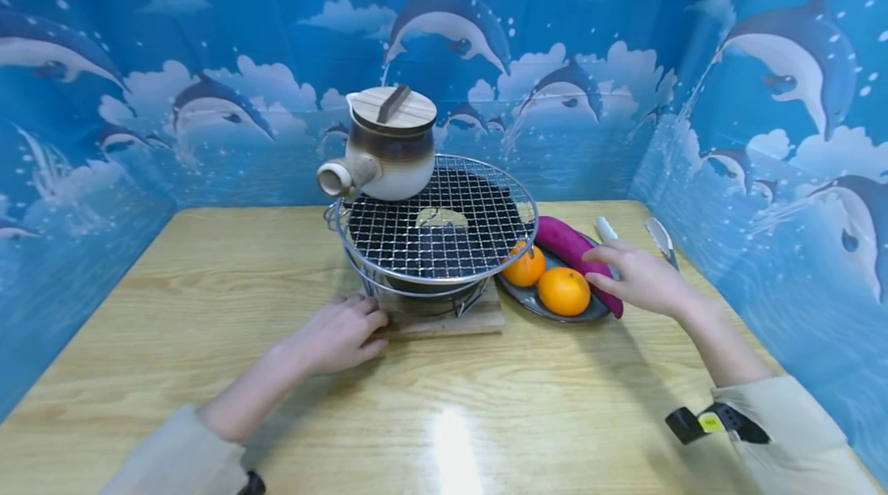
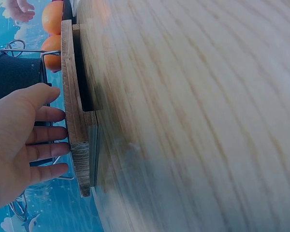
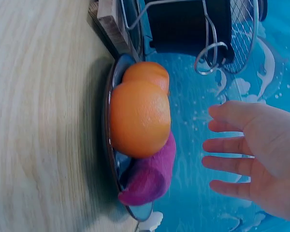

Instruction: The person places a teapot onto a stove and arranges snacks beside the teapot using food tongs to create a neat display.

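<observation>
Stood on three sides: blue backdrop panels (image 1: 229, 32) printed with leaping dolphins (image 1: 447, 21), white clouds and sea spray, meeting at folds left and right of centre. Beneath, a pale wooden tabletop (image 1: 208, 287) with long flowing grain, running from the back panel toward the viewer. Shone on the near edge: a bright glare patch (image 1: 451, 441) from overhead light. Soft shadows across the wood; no floor or window in sight.
</observation>
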{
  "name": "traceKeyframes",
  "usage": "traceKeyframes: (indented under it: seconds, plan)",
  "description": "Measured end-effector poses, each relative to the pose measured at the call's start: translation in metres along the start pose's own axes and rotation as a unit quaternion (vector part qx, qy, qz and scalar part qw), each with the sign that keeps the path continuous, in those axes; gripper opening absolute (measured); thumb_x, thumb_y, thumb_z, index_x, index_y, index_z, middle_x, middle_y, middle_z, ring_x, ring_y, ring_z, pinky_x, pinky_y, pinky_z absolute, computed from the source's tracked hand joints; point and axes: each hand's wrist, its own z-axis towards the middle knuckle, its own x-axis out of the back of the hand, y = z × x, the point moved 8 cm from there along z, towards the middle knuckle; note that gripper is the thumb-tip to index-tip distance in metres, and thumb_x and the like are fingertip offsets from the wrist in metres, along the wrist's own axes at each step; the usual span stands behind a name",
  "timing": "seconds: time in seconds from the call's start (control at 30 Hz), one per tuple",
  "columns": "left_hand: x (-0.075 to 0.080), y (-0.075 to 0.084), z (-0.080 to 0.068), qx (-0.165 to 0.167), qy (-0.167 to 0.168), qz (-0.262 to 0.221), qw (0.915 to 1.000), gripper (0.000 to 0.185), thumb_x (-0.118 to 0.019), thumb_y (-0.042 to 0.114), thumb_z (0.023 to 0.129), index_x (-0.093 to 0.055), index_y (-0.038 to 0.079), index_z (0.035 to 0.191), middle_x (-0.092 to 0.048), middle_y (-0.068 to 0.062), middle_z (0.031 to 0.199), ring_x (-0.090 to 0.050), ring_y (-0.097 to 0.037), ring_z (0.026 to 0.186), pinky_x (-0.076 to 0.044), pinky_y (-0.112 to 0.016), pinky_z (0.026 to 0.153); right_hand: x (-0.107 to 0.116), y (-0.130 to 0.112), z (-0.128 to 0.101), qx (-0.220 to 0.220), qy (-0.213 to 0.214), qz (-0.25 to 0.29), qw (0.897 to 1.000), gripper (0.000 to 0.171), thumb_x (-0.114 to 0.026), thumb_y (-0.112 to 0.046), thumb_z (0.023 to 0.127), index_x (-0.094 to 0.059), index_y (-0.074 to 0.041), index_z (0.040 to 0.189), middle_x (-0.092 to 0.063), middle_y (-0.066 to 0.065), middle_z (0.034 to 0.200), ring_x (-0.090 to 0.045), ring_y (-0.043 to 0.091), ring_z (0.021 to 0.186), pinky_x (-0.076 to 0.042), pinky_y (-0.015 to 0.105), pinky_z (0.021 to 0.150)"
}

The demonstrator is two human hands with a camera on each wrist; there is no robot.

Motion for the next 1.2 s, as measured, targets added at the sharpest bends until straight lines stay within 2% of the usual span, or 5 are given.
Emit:
traceKeyframes:
  seconds: [0.3, 0.5, 0.77, 1.2]
  plan:
    - [-0.001, -0.001, 0.0, 0.008, -0.001, -0.011, 0.9999, 0.02, -0.066, 0.03, 0.082, -0.062, 0.011, 0.086, -0.058, -0.004, 0.084, -0.058, -0.025, 0.083, -0.049, -0.042, 0.071, 0.005, 0.028, -0.005, -0.045, -0.01, 0.006, 0.999, 0.031, -0.062, -0.018, 0.089, -0.061, 0.001, 0.114, -0.057, 0.02, 0.113, -0.056, 0.036, 0.098, -0.046, 0.05, 0.079]
    - [-0.001, -0.001, 0.0, 0.013, -0.005, -0.015, 0.9998, 0.02, -0.065, 0.029, 0.083, -0.061, 0.01, 0.086, -0.058, -0.005, 0.085, -0.058, -0.026, 0.084, -0.049, -0.043, 0.074, 0.007, 0.049, -0.009, -0.08, -0.008, 0.005, 0.997, 0.033, -0.058, -0.021, 0.092, -0.06, 0.001, 0.116, -0.055, 0.021, 0.114, -0.052, 0.039, 0.104, -0.04, 0.056, 0.086]
    - [0.002, 0.0, -0.001, 0.006, 0.014, -0.016, 0.9998, 0.019, -0.067, 0.026, 0.081, -0.062, 0.009, 0.087, -0.058, -0.005, 0.085, -0.056, -0.024, 0.081, -0.048, -0.04, 0.071, 0.005, 0.076, -0.015, -0.121, -0.014, 0.015, 0.992, 0.039, -0.055, -0.023, 0.093, -0.055, 0.005, 0.12, -0.043, 0.031, 0.128, -0.032, 0.051, 0.121, -0.028, 0.062, 0.095]
    - [0.0, 0.002, -0.003, 0.002, 0.014, -0.012, 0.9998, 0.02, -0.067, 0.026, 0.081, -0.062, 0.008, 0.089, -0.058, -0.006, 0.085, -0.055, -0.024, 0.081, -0.048, -0.039, 0.07, 0.0, 0.105, -0.022, -0.143, 0.015, 0.01, 0.99, 0.038, -0.052, -0.023, 0.094, -0.055, 0.007, 0.118, -0.046, 0.033, 0.121, -0.041, 0.049, 0.112, -0.033, 0.061, 0.09]
